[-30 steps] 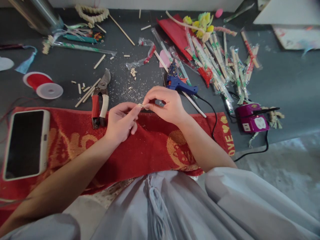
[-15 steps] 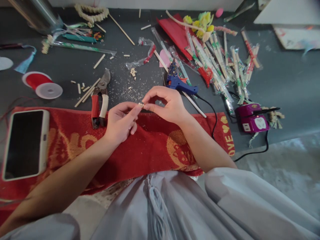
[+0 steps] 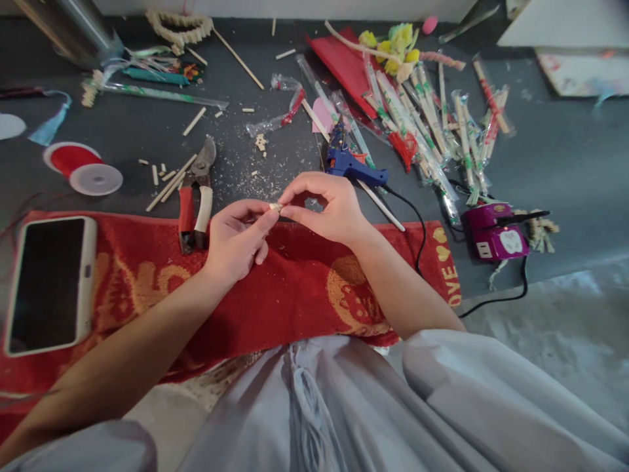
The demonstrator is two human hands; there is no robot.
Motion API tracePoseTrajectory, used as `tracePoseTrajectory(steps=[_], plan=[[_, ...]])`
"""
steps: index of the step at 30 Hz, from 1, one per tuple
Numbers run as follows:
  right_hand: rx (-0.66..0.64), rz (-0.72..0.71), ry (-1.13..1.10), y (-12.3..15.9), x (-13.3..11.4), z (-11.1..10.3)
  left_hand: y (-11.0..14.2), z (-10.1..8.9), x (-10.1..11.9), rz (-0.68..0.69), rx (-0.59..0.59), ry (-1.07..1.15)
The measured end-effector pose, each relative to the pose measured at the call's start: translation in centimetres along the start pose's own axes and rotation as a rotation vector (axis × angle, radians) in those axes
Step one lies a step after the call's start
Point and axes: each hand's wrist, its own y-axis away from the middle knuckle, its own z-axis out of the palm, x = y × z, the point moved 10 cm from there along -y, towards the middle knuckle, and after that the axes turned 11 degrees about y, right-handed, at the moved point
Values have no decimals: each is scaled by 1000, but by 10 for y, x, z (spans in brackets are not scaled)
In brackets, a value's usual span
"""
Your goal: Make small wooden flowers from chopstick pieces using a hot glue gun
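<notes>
Matt wood-like piece (image 3: 276,207); fuzzy cloth towel (image 3: 289,288)

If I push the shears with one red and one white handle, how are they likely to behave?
The shears will probably feel stiff and rather heavy for their size, as the blades look metallic. They lie flat, so rolling seems unlikely. The red handle and white handle rest partly on the red towel, whose fabric may drag against them.
</notes>
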Motion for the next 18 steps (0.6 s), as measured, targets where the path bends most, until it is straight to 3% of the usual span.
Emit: tracePoseTrajectory(steps=[9,18], plan=[[-18,-8,-6,0,-1,1,0,0,1,-4,11,-40],[-105,71,-75,0,8,3,2,-3,-4,11,-13,-91]])
